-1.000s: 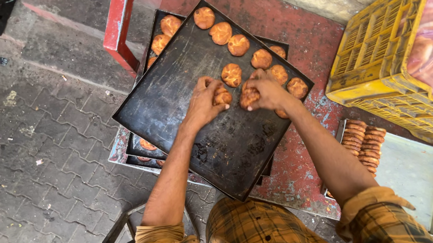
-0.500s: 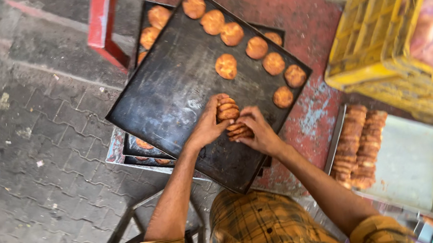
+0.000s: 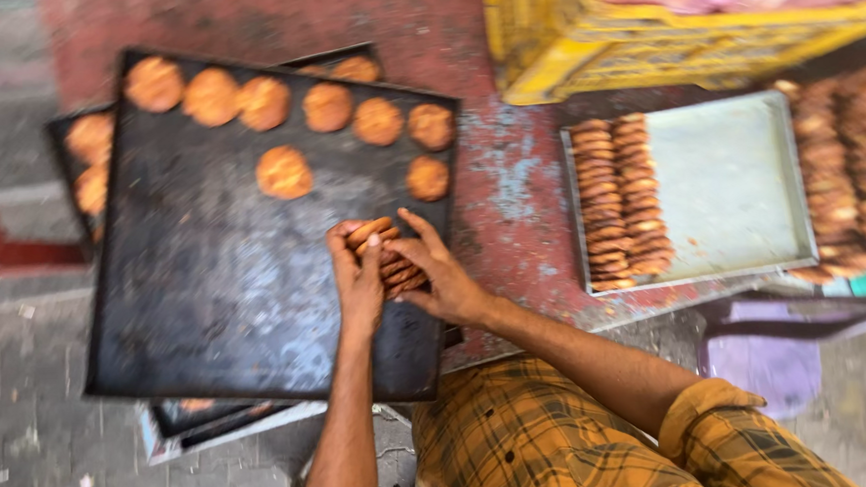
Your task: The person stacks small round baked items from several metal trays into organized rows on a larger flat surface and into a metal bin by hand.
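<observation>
I see a stack of round brown biscuits (image 3: 386, 254) held edge-on between both hands above the near right part of the black baking tray (image 3: 207, 307). My left hand (image 3: 357, 283) curls its fingers around the stack's left side; my right hand (image 3: 440, 273) presses against the other side. Loose biscuits (image 3: 283, 172) lie along the tray's far edge. To the right, a pale metal tray (image 3: 730, 185) holds rowed biscuits beside a yellow crate (image 3: 581, 44).

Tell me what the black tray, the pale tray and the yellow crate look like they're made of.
Black tray: likely sheet metal, dark, matte and scuffed from baking. Pale tray: seemingly light metal, with a dull grey sheen and thin raised rim. Yellow crate: probably moulded plastic, given its latticed walls.
</observation>
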